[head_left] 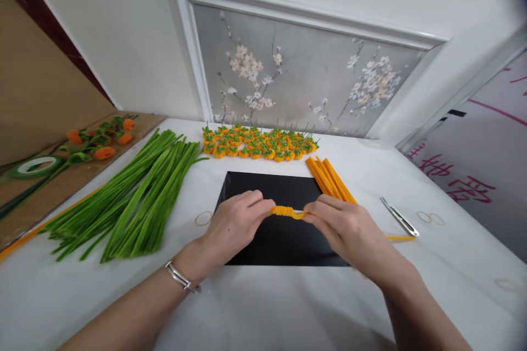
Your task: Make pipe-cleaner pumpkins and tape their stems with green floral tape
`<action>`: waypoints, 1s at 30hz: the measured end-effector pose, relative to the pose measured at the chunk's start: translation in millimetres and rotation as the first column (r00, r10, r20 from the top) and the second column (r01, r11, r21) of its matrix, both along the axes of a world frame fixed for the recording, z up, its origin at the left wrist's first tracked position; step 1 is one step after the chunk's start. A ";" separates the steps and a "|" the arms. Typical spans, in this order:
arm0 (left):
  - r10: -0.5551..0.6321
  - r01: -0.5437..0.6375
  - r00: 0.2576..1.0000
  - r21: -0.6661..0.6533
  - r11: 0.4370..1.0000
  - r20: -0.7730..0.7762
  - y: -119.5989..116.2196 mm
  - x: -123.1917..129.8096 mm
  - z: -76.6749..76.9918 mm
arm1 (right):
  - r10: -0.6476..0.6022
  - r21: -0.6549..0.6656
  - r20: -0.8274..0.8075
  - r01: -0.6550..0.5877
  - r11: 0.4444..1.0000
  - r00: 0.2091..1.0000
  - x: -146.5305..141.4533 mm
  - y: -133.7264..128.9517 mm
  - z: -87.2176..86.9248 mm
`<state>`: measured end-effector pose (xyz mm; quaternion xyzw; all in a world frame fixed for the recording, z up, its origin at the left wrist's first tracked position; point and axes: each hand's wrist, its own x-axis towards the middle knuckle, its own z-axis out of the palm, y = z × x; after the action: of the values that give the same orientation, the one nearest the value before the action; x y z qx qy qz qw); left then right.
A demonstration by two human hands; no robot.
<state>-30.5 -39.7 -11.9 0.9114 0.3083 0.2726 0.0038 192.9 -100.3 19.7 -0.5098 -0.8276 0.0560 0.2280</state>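
Observation:
An orange fuzzy stem (284,210), coiled along its left part, is stretched between my two hands above a black board (284,241). My left hand (239,222) pinches its left end. At its right end, the fingers of my right hand (340,225) are closed on the uncoiled part, where a thin pale rod seems to show. Straight orange stems (331,178) lie just beyond my right hand. To the left of the board is a big pile of green fuzzy stems (144,197).
Small orange and green pumpkin shapes (259,143) stand in rows along the wall. Metal snips (399,216) lie at the right. Green tape (37,165) and orange flowers (104,152) rest on cardboard at the left. A rubber band (203,218) lies beside the board.

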 end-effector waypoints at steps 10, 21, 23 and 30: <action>-0.197 0.209 0.976 -0.154 0.966 0.088 0.1 -1.9 -2.5 | -0.035 -0.009 -0.278 0.034 0.999 0.960 9.0 12.3 -2.6; -0.188 0.244 0.955 -0.249 0.937 0.229 -3.9 0.5 1.0 | 0.039 -0.236 -0.270 -0.105 0.966 0.962 11.9 20.3 -11.1; -0.151 0.224 0.948 -0.251 0.942 0.279 -3.4 1.0 0.1 | 0.055 -0.222 -0.275 -0.119 0.968 0.960 8.6 19.0 -12.4; 0.006 0.088 0.936 -0.249 0.964 0.351 -2.2 0.6 0.8 | 0.061 -0.239 -0.164 -0.099 0.966 0.985 -0.2 13.1 -17.4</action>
<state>-29.9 -41.9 -11.1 0.8463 0.3167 0.3867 0.1841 192.7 -87.2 2.3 -0.4943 -0.8140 0.2070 0.2243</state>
